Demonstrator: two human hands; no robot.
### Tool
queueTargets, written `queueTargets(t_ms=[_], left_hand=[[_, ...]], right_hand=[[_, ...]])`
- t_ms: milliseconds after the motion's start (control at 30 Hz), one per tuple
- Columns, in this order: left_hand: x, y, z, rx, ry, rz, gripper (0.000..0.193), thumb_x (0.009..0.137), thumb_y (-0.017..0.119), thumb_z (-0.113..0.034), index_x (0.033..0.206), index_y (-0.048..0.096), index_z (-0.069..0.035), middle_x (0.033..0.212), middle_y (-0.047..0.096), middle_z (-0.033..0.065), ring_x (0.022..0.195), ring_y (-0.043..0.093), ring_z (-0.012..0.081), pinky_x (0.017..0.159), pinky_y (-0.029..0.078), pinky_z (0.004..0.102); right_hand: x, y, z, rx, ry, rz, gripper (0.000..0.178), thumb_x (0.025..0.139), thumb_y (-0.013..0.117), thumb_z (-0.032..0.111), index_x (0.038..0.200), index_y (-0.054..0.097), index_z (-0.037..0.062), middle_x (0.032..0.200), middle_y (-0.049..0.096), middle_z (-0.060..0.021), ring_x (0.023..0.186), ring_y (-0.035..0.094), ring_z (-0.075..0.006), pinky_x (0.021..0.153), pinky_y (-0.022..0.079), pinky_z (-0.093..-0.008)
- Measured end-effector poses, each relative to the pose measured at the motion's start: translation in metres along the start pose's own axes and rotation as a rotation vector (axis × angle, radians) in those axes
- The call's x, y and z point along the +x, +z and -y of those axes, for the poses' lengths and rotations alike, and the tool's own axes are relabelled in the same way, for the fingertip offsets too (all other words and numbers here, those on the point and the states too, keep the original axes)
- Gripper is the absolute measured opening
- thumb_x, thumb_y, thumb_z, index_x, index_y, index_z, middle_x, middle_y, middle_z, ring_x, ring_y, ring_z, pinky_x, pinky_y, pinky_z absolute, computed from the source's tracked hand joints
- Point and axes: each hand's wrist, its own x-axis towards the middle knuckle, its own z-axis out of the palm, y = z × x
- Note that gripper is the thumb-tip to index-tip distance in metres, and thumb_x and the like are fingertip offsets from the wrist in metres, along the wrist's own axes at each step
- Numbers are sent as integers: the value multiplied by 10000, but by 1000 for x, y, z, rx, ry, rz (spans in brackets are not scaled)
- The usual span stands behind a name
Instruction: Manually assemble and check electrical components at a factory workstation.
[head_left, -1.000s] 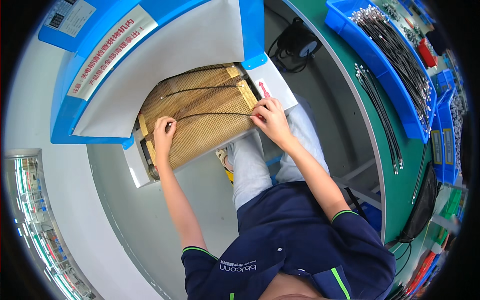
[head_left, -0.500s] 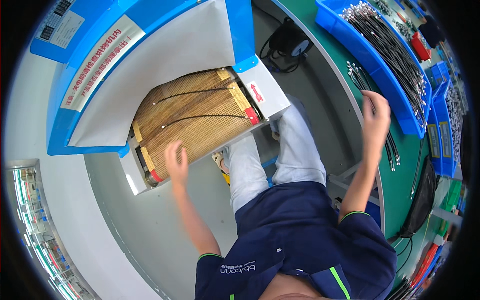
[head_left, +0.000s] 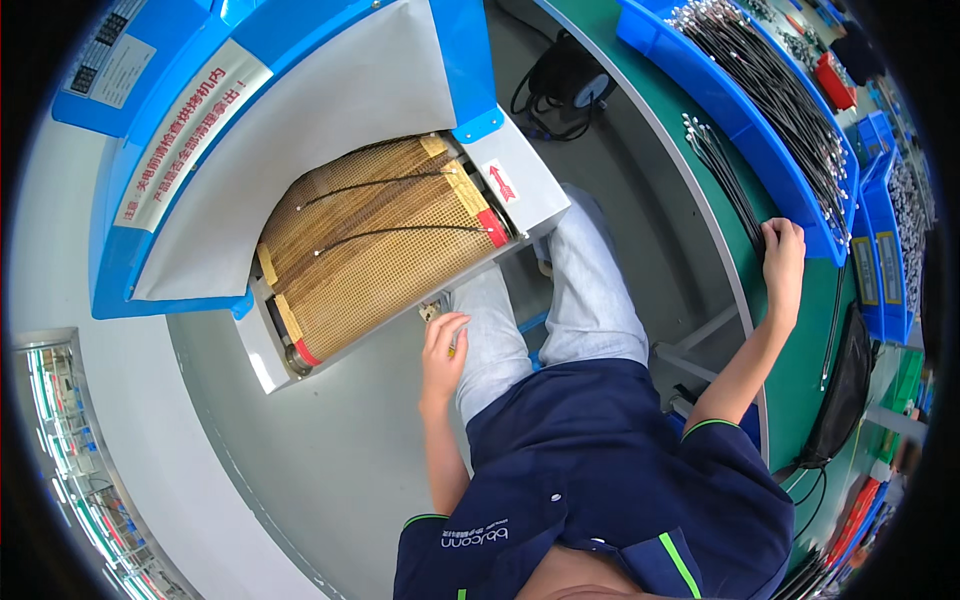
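My left hand (head_left: 443,345) hangs open beside my left knee, just below the front lip of a tan mesh conveyor belt (head_left: 385,255). Two thin black cables (head_left: 400,232) lie across that belt, running into a blue and grey machine hood (head_left: 300,110). My right hand (head_left: 782,252) rests on the green bench (head_left: 800,370), its fingers curled over a loose bundle of thin black cables (head_left: 725,175) that lies along the bench edge, next to a long blue tray.
The long blue tray (head_left: 700,75) holds several more black cables. Further blue bins (head_left: 880,250) sit to the right. A black power unit with cords (head_left: 570,80) lies on the grey floor. A black pouch (head_left: 845,380) hangs from the bench.
Both hands have left the belt, where they were laying a cable. The left hand dropped to my knee. The right hand swung right to the cable bundle on the bench.
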Motion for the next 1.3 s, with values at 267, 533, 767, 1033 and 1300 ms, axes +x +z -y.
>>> queueTargets(t_ms=[267,533,767,1033,1300], left_hand=[[-3,4,1,-18,-5,30,177,822,563,-16,990,610,-41,1043,576,103,994,557,248,862,437,324],[-4,7,2,-18,5,20,190,805,565,-1,985,606,-44,1032,570,96,980,540,267,855,430,344],[-3,8,1,-32,0,29,188,806,564,-1,985,606,-44,1030,568,96,981,538,267,855,429,342],[4,5,-9,-32,-22,32,215,817,556,-8,1026,592,-48,1062,551,101,1011,531,274,876,423,349],[24,9,-55,11,56,-209,325,859,524,-48,1180,496,-10,1196,477,146,1115,480,292,963,374,350]], right_hand=[[-2,-2,0,73,-55,19,142,835,592,118,895,559,-7,916,563,-178,870,521,-319,781,408,-383],[2,-2,6,212,37,111,133,842,575,101,895,542,-16,813,575,-178,762,543,-320,717,429,-377],[1,-4,-7,208,-65,-150,112,873,542,102,909,529,-3,819,579,-171,742,566,-295,706,447,-347],[-19,-47,43,342,-141,-379,138,832,597,5,960,646,18,827,625,-58,739,557,-115,723,445,-230],[-76,4,113,542,-690,347,166,713,623,-3,862,658,61,807,623,-72,734,620,-236,632,510,-311]])
